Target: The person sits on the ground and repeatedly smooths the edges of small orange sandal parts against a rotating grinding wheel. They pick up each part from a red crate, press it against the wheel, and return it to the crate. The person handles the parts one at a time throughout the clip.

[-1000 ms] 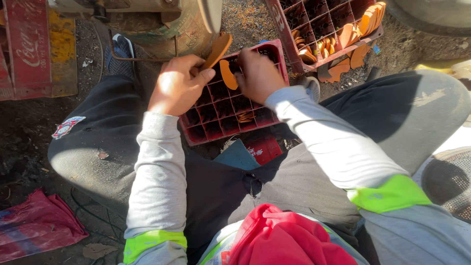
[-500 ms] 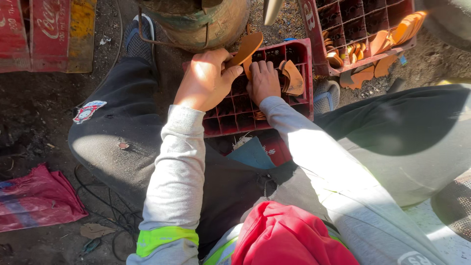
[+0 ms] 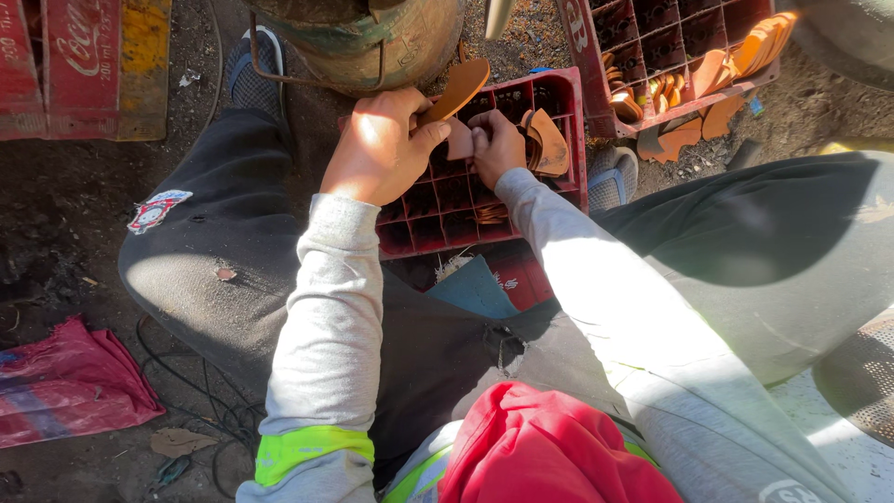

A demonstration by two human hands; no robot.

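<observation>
1. Our hands (image 3: 386,149) (image 3: 495,144) meet over the red crate (image 3: 568,102), whose empty cells below them lie open from above.
2. The drum (image 3: 372,42) stands just behind the crate and blocks any way forward.
3. Our knees hem in the crate on both sides.
4. To the right, a second crate (image 3: 652,56) and spilled tan pieces (image 3: 684,130) crowd the ground.

Right hand (image 3: 496,147): fingertips hidden behind the small tan piece (image 3: 459,140) it pinches; grip detail unreadable. Left hand (image 3: 382,147): palm side unseen, only the back shows. Long tan sole piece (image 3: 456,88): lower end covered by left fingers. Near red crate (image 3: 559,121): 6 o'clock part hidden under arms and lap. Far red crate (image 3: 596,65), 1 o'clock: cut by top edge. Green drum (image 3: 372,42), 12 o'clock: top cut off. Crate cell contents in shadow, indistinct.
</observation>
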